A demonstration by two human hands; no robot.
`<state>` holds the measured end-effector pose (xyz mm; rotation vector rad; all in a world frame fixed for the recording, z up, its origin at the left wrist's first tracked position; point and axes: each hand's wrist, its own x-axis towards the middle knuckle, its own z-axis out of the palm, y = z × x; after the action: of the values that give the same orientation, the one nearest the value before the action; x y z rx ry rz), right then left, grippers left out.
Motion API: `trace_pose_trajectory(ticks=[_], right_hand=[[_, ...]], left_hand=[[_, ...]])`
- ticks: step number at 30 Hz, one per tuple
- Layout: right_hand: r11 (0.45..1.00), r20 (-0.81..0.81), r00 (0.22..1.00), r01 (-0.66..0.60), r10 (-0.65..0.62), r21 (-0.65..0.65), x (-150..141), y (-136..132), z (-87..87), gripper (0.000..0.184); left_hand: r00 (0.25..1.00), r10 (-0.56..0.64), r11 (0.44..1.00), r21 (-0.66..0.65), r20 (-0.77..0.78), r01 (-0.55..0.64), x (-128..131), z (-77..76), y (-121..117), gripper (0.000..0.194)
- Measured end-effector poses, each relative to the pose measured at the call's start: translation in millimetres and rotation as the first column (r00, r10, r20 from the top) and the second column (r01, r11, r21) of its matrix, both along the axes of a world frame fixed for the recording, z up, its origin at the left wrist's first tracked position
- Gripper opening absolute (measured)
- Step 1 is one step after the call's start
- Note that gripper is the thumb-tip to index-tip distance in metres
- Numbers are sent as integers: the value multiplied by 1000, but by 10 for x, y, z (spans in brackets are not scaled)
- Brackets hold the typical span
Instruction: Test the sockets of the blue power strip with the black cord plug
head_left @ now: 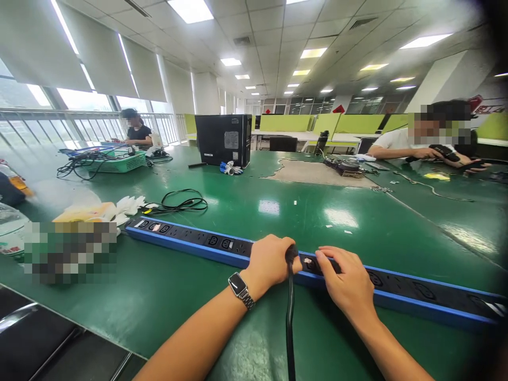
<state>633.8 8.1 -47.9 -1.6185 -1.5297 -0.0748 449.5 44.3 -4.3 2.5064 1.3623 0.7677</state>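
Midway along one blue power strip (190, 235) on the table (166, 296), the fingers of the left hand (270, 260) are closed around one black plug (291, 254); those of the right hand (349, 278) bend over the strip, any hold unclear. Both hide part of it. Beyond the strip sit one coiled cable (193, 201), one green basket (133, 163), one computer case (222, 138). Lengthwise, the strip slants from far left to near right.

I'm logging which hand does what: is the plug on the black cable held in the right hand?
No: the left hand holds the plug, while the right hand is at the blue-edged power strip.
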Motion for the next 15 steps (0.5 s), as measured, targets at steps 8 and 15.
trace_pose_trajectory(ticks=[8,15], right_hand=[[1000,16,1000,10,-10,-9,4,11,-11,47],[1000,19,1000,-8,8,-15,35,25,-16,44]], left_hand=[[998,-20,999,33,-62,22,59,-14,-33,23],[992,-109,991,66,-70,114,34,-103,-17,22]])
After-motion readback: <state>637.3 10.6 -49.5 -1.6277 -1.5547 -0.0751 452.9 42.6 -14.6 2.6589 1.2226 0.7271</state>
